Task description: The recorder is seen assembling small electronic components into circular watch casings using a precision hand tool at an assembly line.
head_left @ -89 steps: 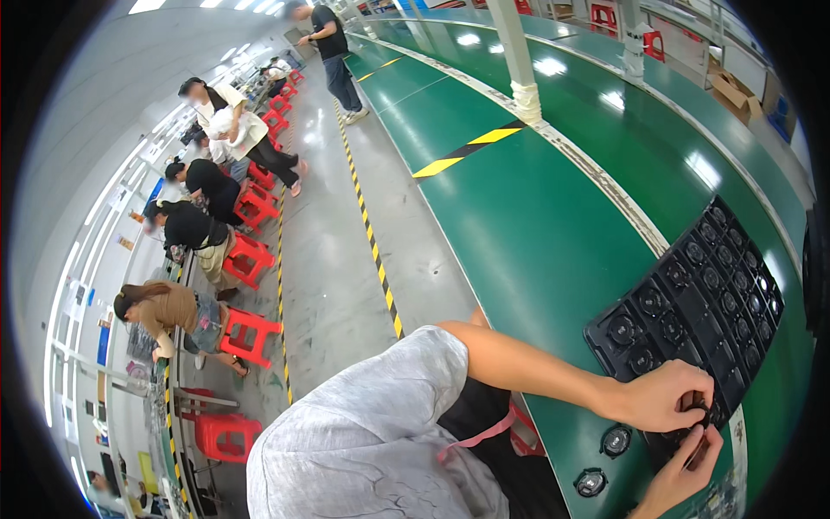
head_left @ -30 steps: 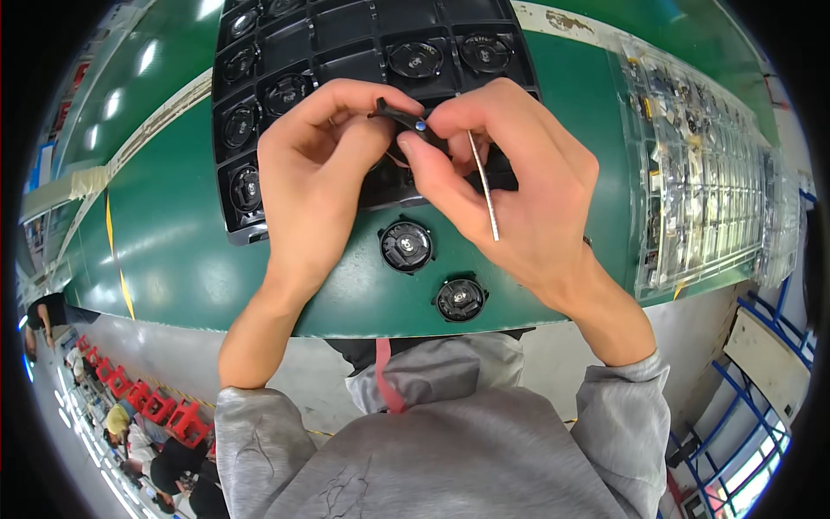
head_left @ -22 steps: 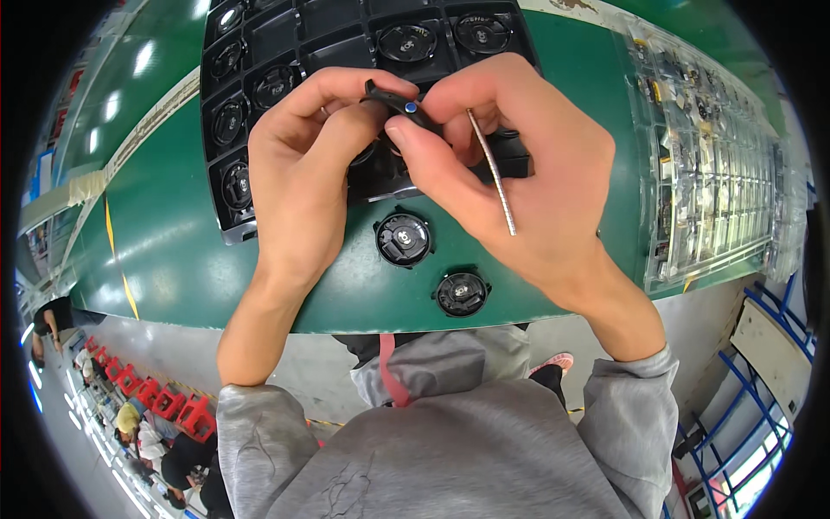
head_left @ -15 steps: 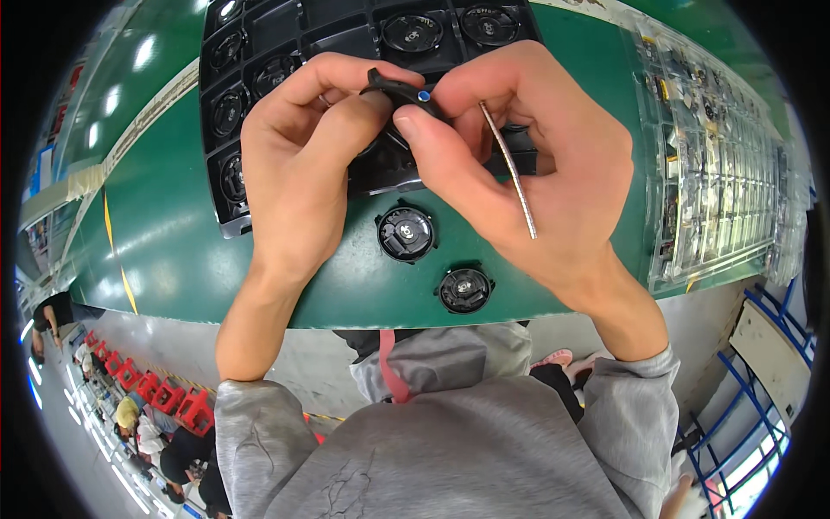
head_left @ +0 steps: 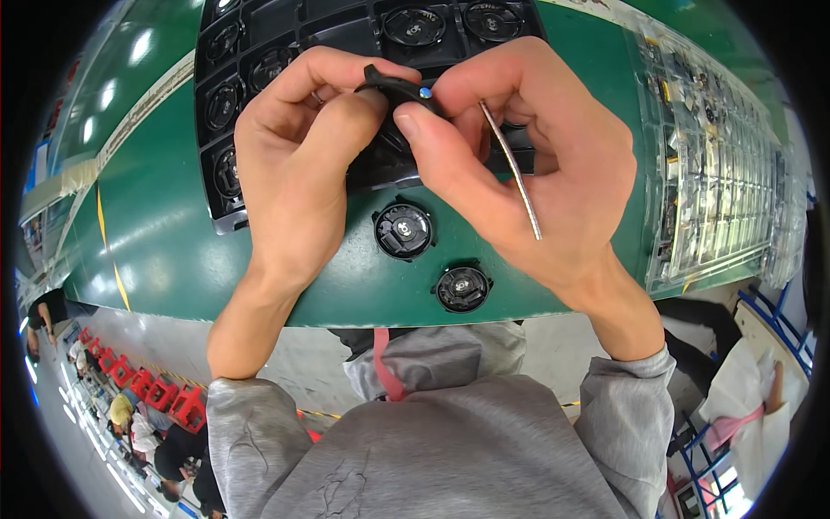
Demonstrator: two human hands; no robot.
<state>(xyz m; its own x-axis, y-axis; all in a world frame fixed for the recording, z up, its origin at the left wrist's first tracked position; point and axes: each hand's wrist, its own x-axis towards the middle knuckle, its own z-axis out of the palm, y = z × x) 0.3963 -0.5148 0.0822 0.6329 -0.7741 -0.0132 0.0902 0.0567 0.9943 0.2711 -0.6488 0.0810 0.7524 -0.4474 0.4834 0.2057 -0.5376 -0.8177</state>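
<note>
Between both hands, held up over a black tray (head_left: 233, 218), is a watch case (head_left: 399, 85), black with a blue round spot on its side. My left hand (head_left: 298, 160) pinches its left end between thumb and fingers. Thumb and forefinger of my right hand (head_left: 536, 156) grip the right end. A thin silvery metal rod (head_left: 517, 173), perhaps tweezers, also lies across that right palm, tucked under the fingers. Just below the hands, two open black watch cases rest on the green table: a larger one (head_left: 404, 229) and a smaller one (head_left: 462, 287).
The tray's compartments hold several round black watch parts (head_left: 413, 28). Stacked clear plastic trays (head_left: 718, 173) with small parts stand on the right of the green table (head_left: 156, 251). A person in pale clothing (head_left: 743, 406) is at the lower right. Red stools (head_left: 160, 391) and people are at the lower left.
Both hands keep nearly the same pose and grip on the watch case. The view has shifted slightly. A person in pale clothing has come into view at the lower right.
</note>
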